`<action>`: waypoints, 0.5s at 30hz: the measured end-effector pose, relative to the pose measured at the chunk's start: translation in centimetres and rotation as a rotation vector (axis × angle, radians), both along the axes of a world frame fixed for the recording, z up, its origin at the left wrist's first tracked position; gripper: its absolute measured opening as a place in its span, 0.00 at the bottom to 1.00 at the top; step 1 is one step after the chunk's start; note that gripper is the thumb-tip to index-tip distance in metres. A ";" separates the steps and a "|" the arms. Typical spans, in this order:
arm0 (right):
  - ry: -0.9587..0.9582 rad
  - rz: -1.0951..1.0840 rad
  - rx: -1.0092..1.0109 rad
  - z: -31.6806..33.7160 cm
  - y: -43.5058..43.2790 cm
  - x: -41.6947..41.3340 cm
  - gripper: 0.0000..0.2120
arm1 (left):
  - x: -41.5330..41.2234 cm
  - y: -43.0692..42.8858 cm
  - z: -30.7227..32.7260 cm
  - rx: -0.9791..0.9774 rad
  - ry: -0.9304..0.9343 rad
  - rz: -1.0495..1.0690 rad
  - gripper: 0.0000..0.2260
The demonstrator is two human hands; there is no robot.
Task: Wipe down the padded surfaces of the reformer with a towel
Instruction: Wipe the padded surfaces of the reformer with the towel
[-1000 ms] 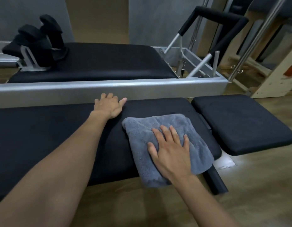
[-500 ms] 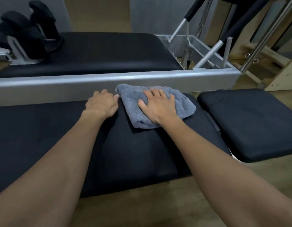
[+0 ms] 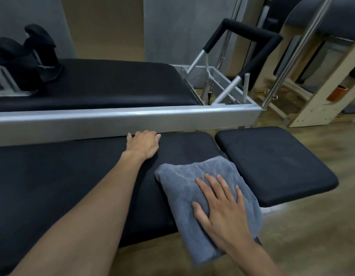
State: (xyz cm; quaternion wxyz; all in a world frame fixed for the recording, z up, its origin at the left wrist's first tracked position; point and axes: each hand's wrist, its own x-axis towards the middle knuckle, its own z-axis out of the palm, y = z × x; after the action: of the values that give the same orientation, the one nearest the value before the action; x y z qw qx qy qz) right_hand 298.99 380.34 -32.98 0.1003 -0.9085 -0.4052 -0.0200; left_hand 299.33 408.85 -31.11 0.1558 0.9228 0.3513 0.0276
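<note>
Grey towel [image 3: 192,188] lies under my right hand [image 3: 222,208], fingers [image 3: 212,184] spread to press it onto the pad [image 3: 73,186], while my left hand [image 3: 143,143], fingers together, steadies me beside the rail [image 3: 133,118].

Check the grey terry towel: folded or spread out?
Folded: the grey terry towel shows overlapping layers at its far edge, under the flat right hand.
</note>
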 end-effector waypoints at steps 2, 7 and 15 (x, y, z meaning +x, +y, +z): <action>0.023 -0.047 0.005 0.4 3.0 2.2 0.33 | 0.6 0.3 -0.7 0.039 -0.034 0.006 0.21; 0.028 -0.090 0.042 0.3 11.4 10.3 0.31 | 1.6 2.1 -1.0 0.007 -0.003 -0.010 0.22; 0.027 -0.061 0.040 1.2 14.4 13.3 0.25 | 1.0 1.3 -1.1 0.072 0.046 -0.032 0.22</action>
State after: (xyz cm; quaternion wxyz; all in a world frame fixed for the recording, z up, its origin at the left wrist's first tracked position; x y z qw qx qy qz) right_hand 312.30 394.73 -31.76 0.1233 -0.9184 -0.3754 -0.0191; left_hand 300.35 410.15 -32.19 0.1150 0.9337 0.3387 0.0163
